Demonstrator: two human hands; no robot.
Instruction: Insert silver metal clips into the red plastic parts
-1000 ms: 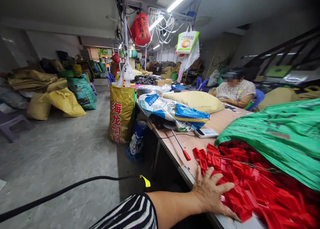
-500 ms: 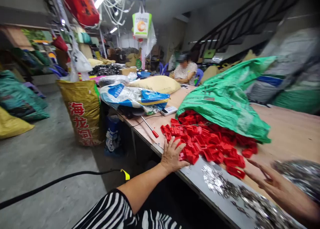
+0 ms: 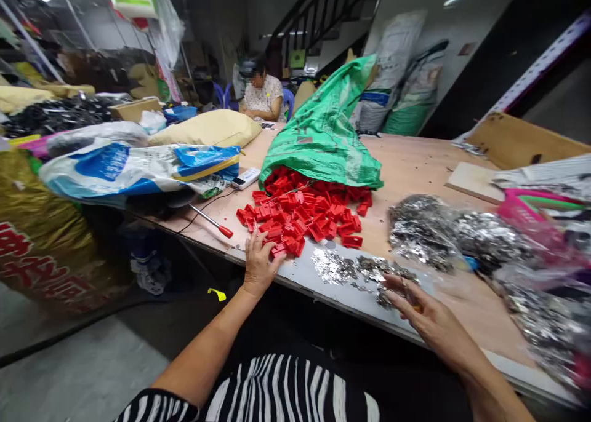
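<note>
A heap of small red plastic parts [image 3: 305, 216] spills from a green sack [image 3: 323, 130] onto the wooden table [image 3: 415, 163]. My left hand [image 3: 258, 263] lies at the near edge of the red heap, fingers spread and touching the nearest pieces. My right hand [image 3: 427, 314] hovers over the table's front edge with its fingers stretched out, touching a scatter of small silver metal parts [image 3: 355, 267]. It holds nothing that I can see.
A bigger pile of silver parts in clear plastic [image 3: 443, 231] lies to the right. A red-handled tool [image 3: 212, 222], a blue-white sack [image 3: 133, 167] and a tan sack [image 3: 207, 127] lie at left. Another person [image 3: 263, 96] sits at the far end. A pink basket [image 3: 535, 210] stands right.
The view has swung right, off the floor and onto the table. My left hand stays at the red heap's edge. My right hand has come into view and reached the silver parts.
</note>
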